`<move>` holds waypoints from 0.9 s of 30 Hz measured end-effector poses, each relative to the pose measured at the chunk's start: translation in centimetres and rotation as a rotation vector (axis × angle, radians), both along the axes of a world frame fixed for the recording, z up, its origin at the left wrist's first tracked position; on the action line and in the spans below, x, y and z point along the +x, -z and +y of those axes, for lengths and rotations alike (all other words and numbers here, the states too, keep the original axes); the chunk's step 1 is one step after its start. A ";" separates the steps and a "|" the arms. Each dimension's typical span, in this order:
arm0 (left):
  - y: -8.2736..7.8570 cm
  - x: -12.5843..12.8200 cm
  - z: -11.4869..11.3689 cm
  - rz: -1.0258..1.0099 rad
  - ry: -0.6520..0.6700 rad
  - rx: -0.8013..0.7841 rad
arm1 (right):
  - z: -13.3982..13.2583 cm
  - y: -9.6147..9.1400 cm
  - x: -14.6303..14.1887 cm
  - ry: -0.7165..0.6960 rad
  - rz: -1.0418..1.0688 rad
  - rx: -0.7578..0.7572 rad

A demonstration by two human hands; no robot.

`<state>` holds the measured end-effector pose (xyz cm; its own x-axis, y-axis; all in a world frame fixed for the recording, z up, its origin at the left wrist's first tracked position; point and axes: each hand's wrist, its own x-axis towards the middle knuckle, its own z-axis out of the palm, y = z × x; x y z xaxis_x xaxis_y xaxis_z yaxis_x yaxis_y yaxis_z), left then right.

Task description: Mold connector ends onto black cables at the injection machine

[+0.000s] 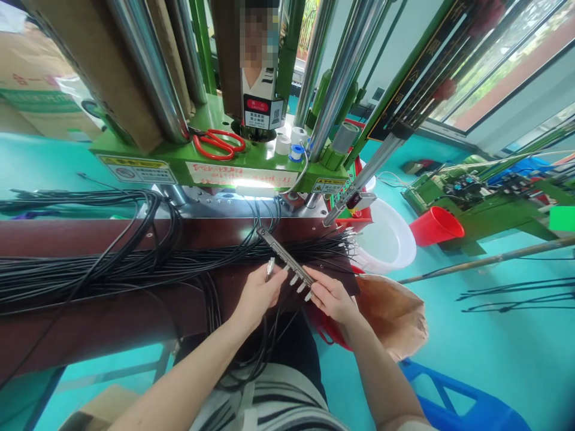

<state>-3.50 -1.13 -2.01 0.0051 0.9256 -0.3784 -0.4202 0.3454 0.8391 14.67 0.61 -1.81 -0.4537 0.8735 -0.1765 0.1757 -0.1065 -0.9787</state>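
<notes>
My right hand [333, 298] is closed round the lower right end of a narrow metal mould bar [284, 254], which slants up and left over the bench. Several silvery plugs [300, 287] stick out along the bar's lower edge. My left hand [259, 294] pinches a cable connector [270, 269] with a shiny metal tip pointing up, its fingertips close to the bar. Thin black cables [268, 335] hang below my hands toward my lap. Whether my left fingertips touch the bar, I cannot tell.
A green press [269, 164] stands ahead, with red-handled scissors [219, 145] and small spools [296, 152] on its ledge. Black cable bundles [112, 272] cover the brown bench [121, 335]. At right are a white tub [390, 239], red bucket [436, 226], paper bag [395, 314] and blue stool [467, 401].
</notes>
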 end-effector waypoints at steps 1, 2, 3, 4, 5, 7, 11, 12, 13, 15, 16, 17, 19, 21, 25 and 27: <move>0.0 -0.2 -0.1 0.012 -0.013 0.027 | 0.0 -0.1 0.0 0.024 0.015 -0.030; -0.1 -0.4 -0.2 0.029 -0.034 0.053 | 0.0 -0.2 -0.1 0.039 0.030 -0.055; -0.2 -0.7 -0.3 0.047 -0.061 0.071 | 0.1 -0.3 -0.2 0.049 0.042 -0.071; -0.4 -1.1 -0.4 0.061 -0.091 0.082 | 0.1 -0.5 -0.2 0.057 0.055 -0.081; -0.6 -1.5 -0.6 0.062 -0.127 0.089 | 0.2 -0.6 -0.3 0.064 0.068 -0.090; -1.2 -2.1 -0.9 0.018 -0.211 0.096 | 0.2 -0.8 -0.4 0.077 0.091 -0.118; -1.8 -2.0 -1.0 -0.028 -0.218 0.025 | 0.2 -1.2 -0.6 0.096 0.100 -0.154; -1.8 -1.8 -0.9 0.011 -0.177 0.001 | 0.1 -1.3 -0.6 0.087 0.100 -0.150; -1.6 -1.5 -0.7 0.060 -0.134 -0.006 | 0.1 -1.3 -0.5 0.075 0.100 -0.143; -1.3 -1.0 -0.4 0.161 -0.069 0.025 | 0.1 -1.3 -0.5 0.047 0.099 -0.128; -1.0 -0.9 -0.2 0.197 -0.046 0.048 | 0.1 -1.3 -0.4 0.036 0.097 -0.123; -0.8 -0.8 -0.1 0.222 -0.026 0.066 | 0.1 -1.3 -0.4 0.028 0.094 -0.119; -0.4 -0.8 0.1 0.250 0.004 0.076 | 0.1 -1.3 -0.4 0.018 0.088 -0.121; -0.2 -0.9 0.2 0.269 0.032 0.072 | 0.2 -1.5 -0.4 0.016 0.081 -0.134; 0.0 -1.0 0.0 0.330 0.025 0.070 | 0.3 -1.8 -0.5 0.009 0.075 -0.146; 0.1 -1.0 0.0 0.358 -0.004 0.077 | 0.3 -1.8 -0.5 0.000 0.076 -0.148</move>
<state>-4.53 -1.14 -2.14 -0.1182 0.9512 -0.2849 -0.0966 0.2745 0.9567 14.18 0.91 0.01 -0.4706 0.8406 -0.2681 0.1019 -0.2500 -0.9629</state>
